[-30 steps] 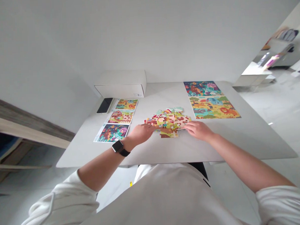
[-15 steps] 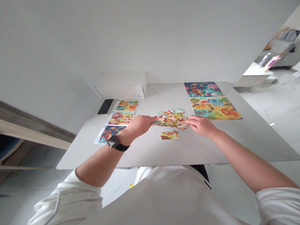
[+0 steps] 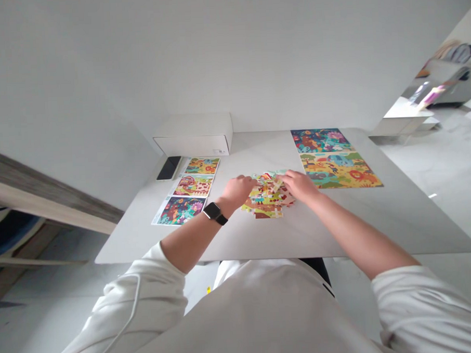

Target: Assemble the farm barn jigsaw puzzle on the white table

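A heap of colourful jigsaw puzzle pieces [image 3: 265, 198] lies in the middle of the table, some joined and some overlapping. My left hand [image 3: 239, 191] is at the heap's upper left, fingers bent and closed on puzzle pieces there. On the upper right side, my right hand [image 3: 299, 185] has its fingers together on puzzle pieces. Both sets of fingertips are partly hidden, so the exact pieces gripped do not show. The heap's front edge touches or covers part of a brown and green strip of pieces [image 3: 263, 215].
A sheet with three small pictures [image 3: 192, 185] lies left, beside a phone [image 3: 169, 168]. A white box [image 3: 195, 136] stands at the back against the wall. At the right lie a dark puzzle picture [image 3: 322, 140] and a yellow puzzle picture [image 3: 340, 170].
The pieces my hands held tilted up now lie flat, down to the front strip. My left hand has shifted right and my right hand slightly left and farther away, closer together.
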`<state>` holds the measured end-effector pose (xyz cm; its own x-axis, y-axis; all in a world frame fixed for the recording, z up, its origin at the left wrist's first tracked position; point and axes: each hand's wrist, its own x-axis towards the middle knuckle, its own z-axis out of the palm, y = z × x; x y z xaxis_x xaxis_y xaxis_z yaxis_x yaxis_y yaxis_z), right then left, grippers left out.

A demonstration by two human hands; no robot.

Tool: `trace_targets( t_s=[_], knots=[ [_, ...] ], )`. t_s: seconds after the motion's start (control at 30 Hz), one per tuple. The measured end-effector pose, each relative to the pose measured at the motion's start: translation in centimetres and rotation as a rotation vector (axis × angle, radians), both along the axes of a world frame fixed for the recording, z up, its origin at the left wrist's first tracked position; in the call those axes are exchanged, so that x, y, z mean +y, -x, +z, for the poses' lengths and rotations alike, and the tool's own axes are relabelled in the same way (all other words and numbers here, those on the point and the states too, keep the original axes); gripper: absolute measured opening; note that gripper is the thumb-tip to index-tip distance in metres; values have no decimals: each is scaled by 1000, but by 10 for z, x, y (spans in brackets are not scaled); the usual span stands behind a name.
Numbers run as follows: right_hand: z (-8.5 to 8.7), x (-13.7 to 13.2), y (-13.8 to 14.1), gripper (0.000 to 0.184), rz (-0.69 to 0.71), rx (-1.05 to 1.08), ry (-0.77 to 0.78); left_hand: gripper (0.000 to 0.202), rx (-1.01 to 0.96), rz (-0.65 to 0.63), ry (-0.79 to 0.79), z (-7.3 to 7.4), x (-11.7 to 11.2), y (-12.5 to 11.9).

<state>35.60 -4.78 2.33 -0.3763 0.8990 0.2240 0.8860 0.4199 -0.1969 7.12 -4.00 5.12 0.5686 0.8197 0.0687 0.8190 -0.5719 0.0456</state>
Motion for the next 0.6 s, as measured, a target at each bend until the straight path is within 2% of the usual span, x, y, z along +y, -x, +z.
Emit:
trace_targets(
  t_s=[0.1,0.2,0.3,0.43,0.5,0.6],
  knots=[
    [-8,-4,-5,47,12,-64,66,50,45,-97,74,-16,-7,5],
    [-6,-7,-16,45,-1,-58,30,64,19,-135,87,-24,-8,20],
    [2,-5,-17,37,-24,-1,-52,58,27,-131,85,-27,-6,29],
    [4,-1,11,35,-27,75,-132,43,0,-197,64,-30,-5,31],
    [0,-1,29,32,36,91,-99,43,-21,-224,38,-31,-5,32],
    [-6,0,39,31,127,138,-49,41,-63,-170,-35,-28,-4,40]
  ],
)
